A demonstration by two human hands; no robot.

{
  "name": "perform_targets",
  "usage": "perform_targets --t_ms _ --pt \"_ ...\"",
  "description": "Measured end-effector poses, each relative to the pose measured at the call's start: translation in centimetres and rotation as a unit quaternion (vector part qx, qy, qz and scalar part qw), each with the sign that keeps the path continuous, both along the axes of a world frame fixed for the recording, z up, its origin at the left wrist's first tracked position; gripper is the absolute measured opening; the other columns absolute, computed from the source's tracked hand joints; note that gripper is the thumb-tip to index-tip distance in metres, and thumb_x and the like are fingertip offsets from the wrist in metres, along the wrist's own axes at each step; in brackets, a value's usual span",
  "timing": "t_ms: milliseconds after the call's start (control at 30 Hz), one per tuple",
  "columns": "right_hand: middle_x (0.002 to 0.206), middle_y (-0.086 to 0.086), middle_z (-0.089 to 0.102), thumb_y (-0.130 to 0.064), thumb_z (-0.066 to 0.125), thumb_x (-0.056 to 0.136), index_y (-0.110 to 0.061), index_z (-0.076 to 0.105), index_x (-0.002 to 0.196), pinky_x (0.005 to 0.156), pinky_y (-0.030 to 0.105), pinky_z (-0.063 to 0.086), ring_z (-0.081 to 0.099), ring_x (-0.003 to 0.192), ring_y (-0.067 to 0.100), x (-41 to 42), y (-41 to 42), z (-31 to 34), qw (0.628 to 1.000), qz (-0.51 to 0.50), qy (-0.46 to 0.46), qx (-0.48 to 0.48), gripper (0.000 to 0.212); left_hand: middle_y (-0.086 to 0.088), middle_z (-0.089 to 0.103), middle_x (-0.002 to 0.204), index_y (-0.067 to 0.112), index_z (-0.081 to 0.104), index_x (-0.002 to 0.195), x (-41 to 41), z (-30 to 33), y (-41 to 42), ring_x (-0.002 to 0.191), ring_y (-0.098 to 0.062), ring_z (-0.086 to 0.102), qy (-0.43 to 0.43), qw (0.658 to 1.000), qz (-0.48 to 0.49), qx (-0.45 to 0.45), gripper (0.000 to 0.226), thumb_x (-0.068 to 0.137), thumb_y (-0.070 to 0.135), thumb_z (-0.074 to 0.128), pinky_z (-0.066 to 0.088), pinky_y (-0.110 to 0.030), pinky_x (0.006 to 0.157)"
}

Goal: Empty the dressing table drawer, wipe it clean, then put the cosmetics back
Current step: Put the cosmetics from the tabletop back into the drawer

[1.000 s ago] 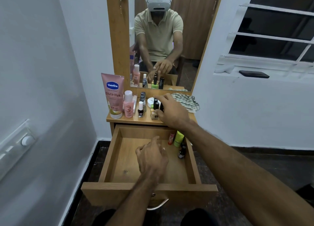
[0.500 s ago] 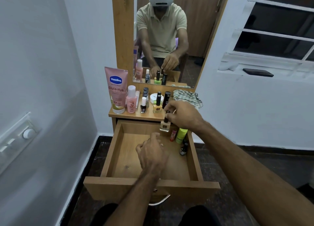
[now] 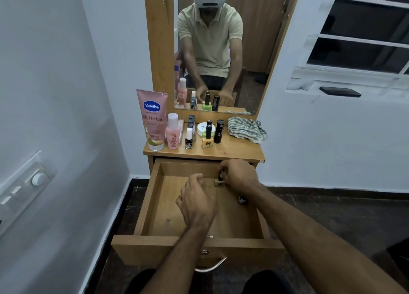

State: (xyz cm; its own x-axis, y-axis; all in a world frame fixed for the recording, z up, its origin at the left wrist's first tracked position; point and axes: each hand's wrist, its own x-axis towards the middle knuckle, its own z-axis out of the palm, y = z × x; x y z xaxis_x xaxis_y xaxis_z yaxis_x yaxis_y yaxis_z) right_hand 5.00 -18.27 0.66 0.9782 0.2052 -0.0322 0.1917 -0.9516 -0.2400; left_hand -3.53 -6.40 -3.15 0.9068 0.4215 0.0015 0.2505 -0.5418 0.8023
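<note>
Lowered into the drawer (image 3: 159,196), the right hand (image 3: 240,175) pinches a nail-polish bottle (image 3: 219,179); left hand (image 3: 197,203) loosely curled, holding nothing.

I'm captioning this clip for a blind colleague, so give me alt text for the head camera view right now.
A person's right hand holds a small nail polish bottle low inside the open wooden drawer, while the left hand hovers loosely curled beside it. More cosmetics, including a pink Vaseline tube, and a checked cloth stand on the tabletop before a mirror.
</note>
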Motion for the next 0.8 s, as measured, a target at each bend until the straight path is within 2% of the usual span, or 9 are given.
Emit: perform_targets --t_ms 100,300,700,800 --pt "0.106 -0.006 0.071 -0.024 0.058 0.1 -0.03 0.07 0.113 0.084 0.038 0.056 0.064 0.096 0.015 0.1 0.2 -0.4 1.0 -0.006 -0.01 -0.004 0.019 0.012 0.059 0.125 0.03 0.048 0.133 0.0 -0.1 -0.1 0.121 -0.011 0.05 -0.009 1.0 -0.002 -0.007 0.062 0.08 0.004 0.066 0.03 -0.04 0.111" --pt "0.112 -0.002 0.072 -0.026 0.055 0.101 -0.03 0.068 0.12 0.086 0.044 0.056 0.066 0.1 0.02 0.3 0.1 -0.9 0.999 -0.015 -0.026 -0.017 0.023 0.012 0.059 0.123 0.029 0.048 0.134 0.0 0.2 -0.1 0.12 -0.011 0.051 -0.006 1.0 -0.007 -0.003 0.062 0.08 0.004 0.066 0.03 -0.039 0.111" --pt "0.12 -0.007 0.069 -0.031 0.057 0.101 -0.033 0.062 0.125 0.086 0.04 0.055 0.064 0.105 0.017 -0.1 -0.1 -1.7 0.998 -0.02 -0.055 0.006 0.025 0.012 0.06 0.122 0.029 0.047 0.136 -0.1 0.2 -0.2 0.121 -0.01 0.051 -0.009 1.0 -0.002 0.006 0.056 0.086 0.009 0.063 0.029 -0.039 0.11" --pt "0.115 -0.008 0.072 -0.034 0.058 0.099 -0.035 0.065 0.123 0.084 0.039 0.056 0.066 0.101 0.017 -0.5 -0.2 -0.9 0.996 -0.045 -0.077 -0.006 0.025 0.013 0.059 0.121 0.03 0.046 0.136 -0.1 0.2 -0.2 0.122 -0.009 0.05 -0.013 1.0 -0.001 0.005 0.052 0.089 0.014 0.062 0.029 -0.038 0.11"
